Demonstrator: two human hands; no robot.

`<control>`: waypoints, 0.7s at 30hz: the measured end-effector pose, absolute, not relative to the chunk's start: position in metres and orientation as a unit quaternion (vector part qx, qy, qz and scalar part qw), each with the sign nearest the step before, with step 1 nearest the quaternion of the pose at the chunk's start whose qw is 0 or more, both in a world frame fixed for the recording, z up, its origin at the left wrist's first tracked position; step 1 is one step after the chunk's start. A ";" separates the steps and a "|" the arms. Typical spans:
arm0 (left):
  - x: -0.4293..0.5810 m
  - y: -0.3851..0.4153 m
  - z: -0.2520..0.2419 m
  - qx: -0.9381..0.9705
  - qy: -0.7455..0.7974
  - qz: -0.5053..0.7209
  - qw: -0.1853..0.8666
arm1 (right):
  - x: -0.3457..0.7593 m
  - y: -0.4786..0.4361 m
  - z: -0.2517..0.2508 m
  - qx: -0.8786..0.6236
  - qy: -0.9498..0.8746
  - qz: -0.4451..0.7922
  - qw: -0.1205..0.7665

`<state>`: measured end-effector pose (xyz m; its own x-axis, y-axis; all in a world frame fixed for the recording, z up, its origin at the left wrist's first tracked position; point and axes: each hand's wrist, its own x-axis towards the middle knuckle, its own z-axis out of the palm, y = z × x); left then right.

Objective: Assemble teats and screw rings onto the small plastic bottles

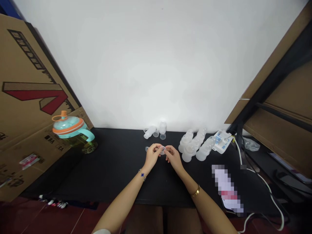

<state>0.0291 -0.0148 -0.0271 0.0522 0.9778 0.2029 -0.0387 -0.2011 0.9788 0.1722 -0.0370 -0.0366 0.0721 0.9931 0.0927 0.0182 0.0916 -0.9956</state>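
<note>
- Small round piece (162, 150): clear, whitish at the edge.
- Rear cups (162, 128): translucent, greyish white.
- Bottle-shaped pieces (187, 152): frosted, milky white.
- Table (117, 172): plain black.
- Jug (78, 142): see-through, greenish low down; lid (69, 122) pale turquoise with orange bands, handle (87, 133) turquoise, cap (63, 113) orange.
- Left box (24, 120): brown, printed black, with a dark-red, black-outlined arrow.
- Wall (156, 65): plain white.
- Bracelet (142, 175): blue cross-shaped charm.
- Bangle (196, 191): gold.
- Pixelated flat thing (226, 187): pale lavender, pinkish-red band.
- Cable (269, 191): white.
- Floor (78, 211): dark-red tiles, pale lines.
</note>
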 end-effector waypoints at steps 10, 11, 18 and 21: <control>0.028 -0.015 -0.026 0.576 0.423 0.537 0.449 | 0.173 -0.036 -0.039 -0.505 -0.509 0.447 0.534; 0.029 -0.015 -0.026 0.578 0.423 0.536 0.447 | 0.173 -0.036 -0.039 -0.504 -0.510 0.447 0.535; 0.028 -0.015 -0.027 0.585 0.421 0.540 0.435 | 0.173 -0.038 -0.036 -0.502 -0.511 0.446 0.537; 0.028 -0.015 -0.026 0.593 0.421 0.538 0.426 | 0.173 -0.038 -0.035 -0.502 -0.509 0.445 0.539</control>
<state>0.0279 -0.0147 -0.0262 0.0660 0.9578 0.2797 0.0398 -0.2826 0.9584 0.1726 -0.0382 -0.0353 0.0857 0.9910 0.1031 0.0322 0.1007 -0.9944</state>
